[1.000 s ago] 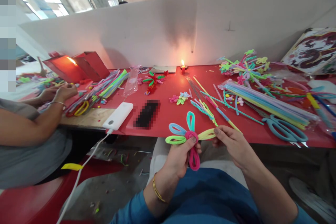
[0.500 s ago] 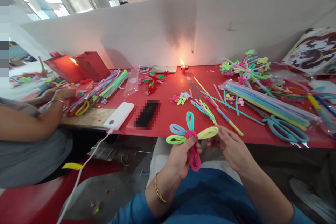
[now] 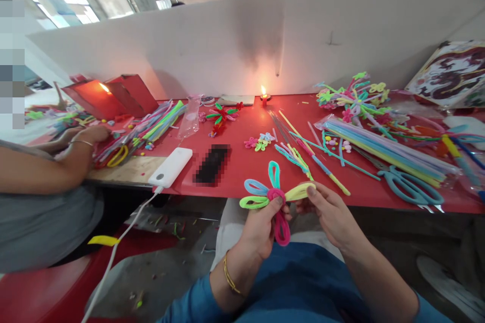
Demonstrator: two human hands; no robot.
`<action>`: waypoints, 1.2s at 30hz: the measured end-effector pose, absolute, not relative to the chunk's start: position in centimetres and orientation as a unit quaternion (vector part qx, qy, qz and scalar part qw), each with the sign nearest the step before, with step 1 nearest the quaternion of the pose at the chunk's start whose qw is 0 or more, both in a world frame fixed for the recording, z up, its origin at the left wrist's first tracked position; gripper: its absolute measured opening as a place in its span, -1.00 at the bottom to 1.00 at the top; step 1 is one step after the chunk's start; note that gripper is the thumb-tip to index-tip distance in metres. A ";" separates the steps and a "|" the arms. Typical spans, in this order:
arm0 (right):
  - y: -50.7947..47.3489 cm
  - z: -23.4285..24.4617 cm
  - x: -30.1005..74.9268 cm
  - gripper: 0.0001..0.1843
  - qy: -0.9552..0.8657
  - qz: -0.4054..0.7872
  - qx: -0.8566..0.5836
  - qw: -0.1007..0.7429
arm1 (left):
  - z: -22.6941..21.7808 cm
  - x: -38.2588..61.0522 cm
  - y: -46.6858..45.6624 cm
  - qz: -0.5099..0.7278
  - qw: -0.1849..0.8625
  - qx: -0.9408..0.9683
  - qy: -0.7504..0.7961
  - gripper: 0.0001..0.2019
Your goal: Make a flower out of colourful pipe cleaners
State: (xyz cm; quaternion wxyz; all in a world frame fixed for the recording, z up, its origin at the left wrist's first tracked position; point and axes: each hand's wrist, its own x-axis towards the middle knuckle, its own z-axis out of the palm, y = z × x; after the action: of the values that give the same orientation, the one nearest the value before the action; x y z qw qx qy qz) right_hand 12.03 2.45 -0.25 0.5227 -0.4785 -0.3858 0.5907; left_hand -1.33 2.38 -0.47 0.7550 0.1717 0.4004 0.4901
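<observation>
A pipe-cleaner flower (image 3: 273, 194) with blue, teal, green, yellow and pink loops hangs just in front of the red table's near edge (image 3: 235, 189). My left hand (image 3: 261, 229) pinches its pink centre from below, fingers closed. My right hand (image 3: 328, 209) pinches the tip of the yellow loop on the right side. Both hands are over my lap.
On the table lie a bag of long pipe cleaners (image 3: 386, 149), teal scissors (image 3: 411, 186), finished flowers (image 3: 356, 96), a lit candle (image 3: 264, 95), a white power bank (image 3: 171, 166) with its cable, and a red box (image 3: 109, 96). A person's arms (image 3: 56, 161) work at the left.
My right hand has drawn slightly left along the yellow loop, squeezing it shorter. The flower and my left hand stay nearly still. The neighbour's hand shifted a little.
</observation>
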 end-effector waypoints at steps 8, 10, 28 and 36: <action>2.6 -0.2 10.9 -0.77 -0.446 0.540 -0.525 0.483 | 0.1 -0.8 1.9 0.467 0.755 0.176 0.425 -0.73; 2.6 0.0 10.9 -0.78 -0.473 0.485 -0.568 0.467 | 0.0 -0.6 1.8 0.466 0.753 0.174 0.431 -0.74; 3.2 -0.7 12.2 -0.65 -0.451 0.434 -0.584 0.518 | -0.3 -0.6 2.3 0.479 0.745 0.162 0.436 -0.71; 2.8 -1.1 10.7 -0.74 -0.402 0.603 -0.467 0.507 | -0.5 -0.8 2.2 0.472 0.754 0.222 0.399 -0.74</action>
State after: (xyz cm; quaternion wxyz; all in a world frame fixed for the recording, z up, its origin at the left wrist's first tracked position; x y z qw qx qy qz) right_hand 10.69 2.76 -1.15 0.5073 -0.4665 -0.4025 0.6025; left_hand -0.80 2.16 -0.53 0.7539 0.2216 0.3994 0.4721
